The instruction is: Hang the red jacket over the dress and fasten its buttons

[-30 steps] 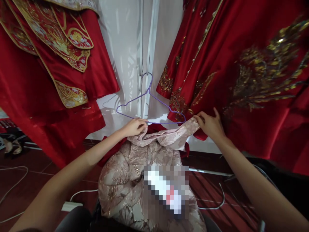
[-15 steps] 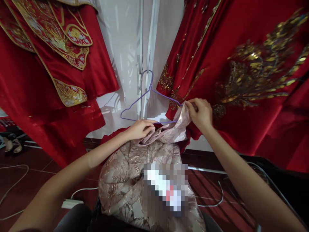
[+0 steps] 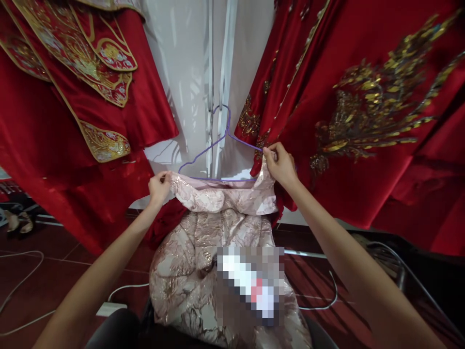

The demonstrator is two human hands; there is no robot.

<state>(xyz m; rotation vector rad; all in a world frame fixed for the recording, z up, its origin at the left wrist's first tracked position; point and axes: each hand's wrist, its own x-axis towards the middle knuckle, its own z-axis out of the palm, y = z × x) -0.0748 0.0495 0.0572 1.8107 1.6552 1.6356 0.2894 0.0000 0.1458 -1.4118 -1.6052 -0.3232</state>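
A pale pink brocade dress (image 3: pixel 214 228) with metallic gold patterning spreads from the hanger down over my lap. My left hand (image 3: pixel 160 188) pinches the left shoulder of its bodice, and my right hand (image 3: pixel 280 164) pinches the right shoulder. Between them the neckline is stretched out. The purple wire hanger (image 3: pixel 228 127) hooks onto a white metal upright, with its two arms reaching into the dress's shoulders. A pixelated patch covers part of the skirt, so whatever lies there cannot be made out.
Red embroidered garments hang at the left (image 3: pixel 109 97) and at the right (image 3: pixel 378 111). White metal poles (image 3: pixel 225 58) stand against the pale wall. On the dark red floor are a white power strip (image 3: pixel 112 309), loose cables and a pair of shoes (image 3: pixel 20 220).
My left hand has moved out to the left and now grips the dress's left shoulder over the hanger's end. The bunched neckline is spread flat. My right hand has shifted slightly left.
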